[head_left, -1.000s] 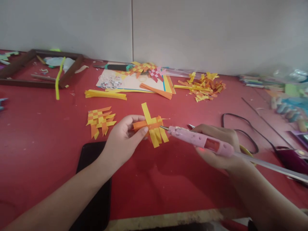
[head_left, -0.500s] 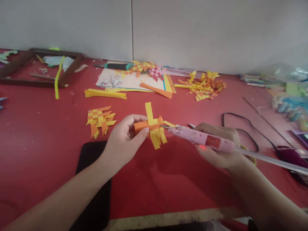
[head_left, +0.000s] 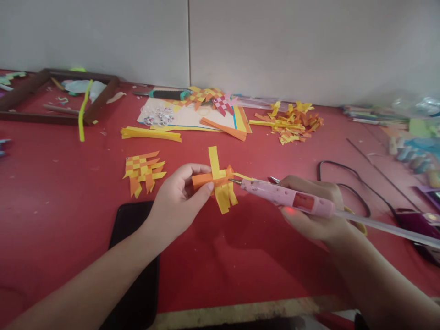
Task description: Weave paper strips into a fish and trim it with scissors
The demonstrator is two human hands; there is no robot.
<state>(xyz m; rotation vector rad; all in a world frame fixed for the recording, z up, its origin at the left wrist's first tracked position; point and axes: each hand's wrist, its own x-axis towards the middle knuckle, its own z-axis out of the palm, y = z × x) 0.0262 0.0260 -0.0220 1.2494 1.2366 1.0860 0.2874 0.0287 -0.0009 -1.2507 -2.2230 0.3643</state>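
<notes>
Between the thumb and fingers of my left hand (head_left: 182, 195) is a woven paper fish (head_left: 222, 181) of orange and yellow strips, with loose strip ends sticking out above, below and to the right. My right hand (head_left: 314, 201) is wrapped round a pink glue gun (head_left: 282, 195) with a red light and a clear glue stick at its back. The metal nozzle points left, at the right part of the fish. Scissors (head_left: 274, 180) show partly behind the gun and right hand. A finished-looking checkered paper fish (head_left: 142, 170) lies left of my left hand.
A black phone (head_left: 134, 270) lies under my left forearm. Farther back are yellow paper strips (head_left: 151, 134), a heap of orange and yellow scraps (head_left: 295, 121), googly eyes (head_left: 158, 115), a cutter (head_left: 168, 94) and a wooden frame (head_left: 41, 119). A black cord (head_left: 354, 172) curves at right.
Hardly anything differs. The paper fish has turned very slightly in my left hand, and the glue gun's nozzle has shifted a touch to the right.
</notes>
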